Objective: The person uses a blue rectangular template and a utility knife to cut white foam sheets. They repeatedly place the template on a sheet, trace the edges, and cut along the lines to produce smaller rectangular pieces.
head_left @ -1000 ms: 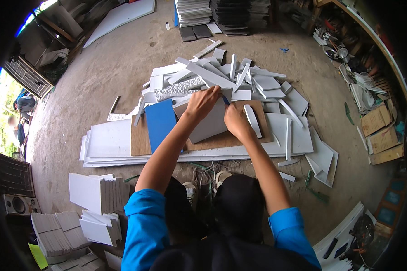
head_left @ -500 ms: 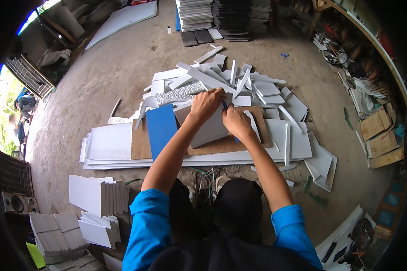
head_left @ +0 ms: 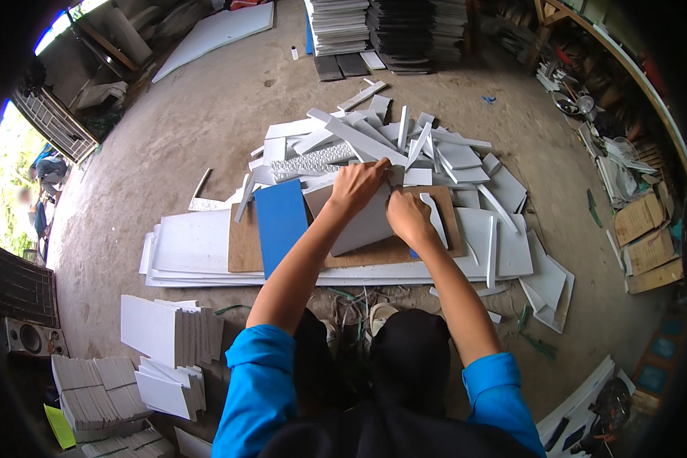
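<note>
Crouched: left hand (head_left: 357, 185) fingers clamped over far edge of grey rectangular panel (head_left: 366, 223), long axis 11-to-5; right hand (head_left: 409, 217) curled at its 3 o'clock edge, pinching unclear.

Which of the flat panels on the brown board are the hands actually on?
The grey panel, under the left hand and right hand; the blue panel beside it lies untouched.
</note>
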A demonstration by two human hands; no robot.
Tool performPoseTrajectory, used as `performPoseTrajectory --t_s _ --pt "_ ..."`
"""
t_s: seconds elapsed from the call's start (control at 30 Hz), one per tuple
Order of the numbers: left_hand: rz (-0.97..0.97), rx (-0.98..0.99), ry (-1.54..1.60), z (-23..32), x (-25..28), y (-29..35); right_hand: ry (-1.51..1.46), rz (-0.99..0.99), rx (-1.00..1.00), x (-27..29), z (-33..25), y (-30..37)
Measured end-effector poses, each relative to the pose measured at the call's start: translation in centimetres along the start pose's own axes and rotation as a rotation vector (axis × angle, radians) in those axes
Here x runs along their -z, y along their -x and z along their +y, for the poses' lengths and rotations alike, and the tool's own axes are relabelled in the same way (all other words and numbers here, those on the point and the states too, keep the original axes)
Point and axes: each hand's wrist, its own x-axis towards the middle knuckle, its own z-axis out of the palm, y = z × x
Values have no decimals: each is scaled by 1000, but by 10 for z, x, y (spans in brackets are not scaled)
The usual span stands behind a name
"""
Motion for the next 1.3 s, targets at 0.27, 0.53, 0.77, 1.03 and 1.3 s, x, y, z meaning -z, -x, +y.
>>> performPoseTrajectory --t_s 0.27,0.53,0.77,1.03,1.3 --pt "-59 -23 52 7 6 -2 -92 -77 -61 -16 10 -19" --pt "-40 -6 39 -2 -2 -3 -164 -111 -29 -11 6 -15" --pt "-91 -31 -6 -2 -1 -4 15 59 68 -30 16 -9" --pt "-86 -12 56 0 0 -9 100 24 50 -57 21 -24" --pt "-104 78 32 0 -7 -10 45 -128 37 -42 19 -14"
